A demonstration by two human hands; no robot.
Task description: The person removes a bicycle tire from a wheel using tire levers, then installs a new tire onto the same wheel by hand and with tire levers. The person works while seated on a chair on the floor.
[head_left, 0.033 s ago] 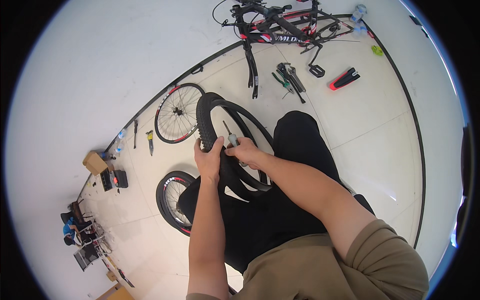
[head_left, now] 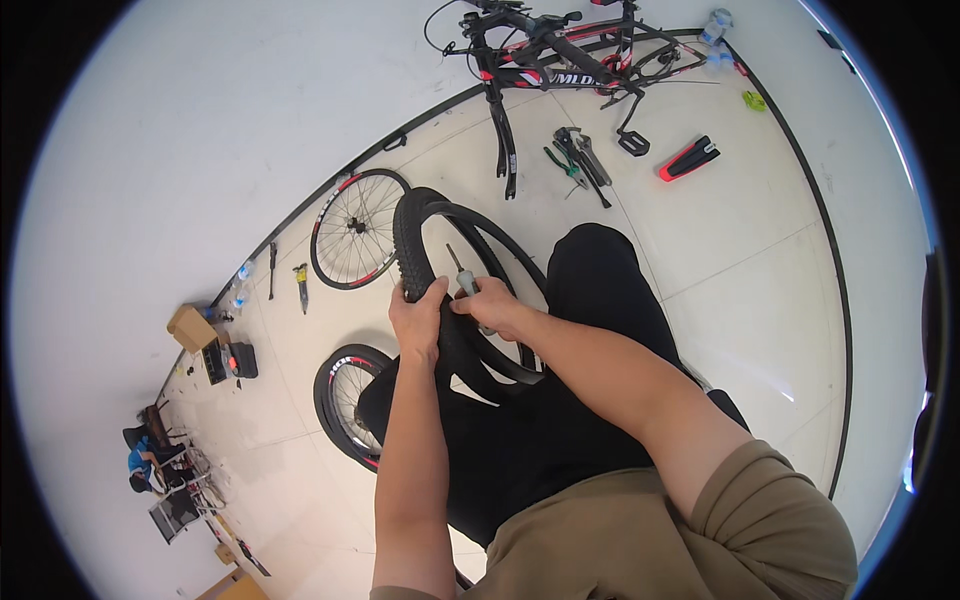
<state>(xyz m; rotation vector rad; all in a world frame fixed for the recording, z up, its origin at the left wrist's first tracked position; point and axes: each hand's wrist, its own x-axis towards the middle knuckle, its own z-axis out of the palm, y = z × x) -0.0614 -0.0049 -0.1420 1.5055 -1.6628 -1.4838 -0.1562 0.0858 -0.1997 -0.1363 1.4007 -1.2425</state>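
Observation:
A black bicycle tire (head_left: 412, 240) with a knobbly tread stands tilted over my lap, off any rim. My left hand (head_left: 415, 322) is wrapped round its near left side, thumb on top. In my right hand (head_left: 493, 308) is a screwdriver (head_left: 466, 280) with a grey handle, its thin metal shaft pointing up and away inside the tire's loop. My right thumb and fingertips are at the tire's inner edge, close to my left thumb. A smoother, thinner black loop (head_left: 507, 245) runs along the tire's right side; whether it is separate is hard to tell.
Beyond the tire lie a bare spoked wheel (head_left: 357, 228), pliers and wrenches (head_left: 582, 160), and a red-black fender piece (head_left: 690, 158). A bike frame (head_left: 550, 75) leans at the wall. Left are a tired wheel (head_left: 345, 400), a toolbox (head_left: 238, 360), a cardboard box (head_left: 190, 328) and a seated person (head_left: 150, 460).

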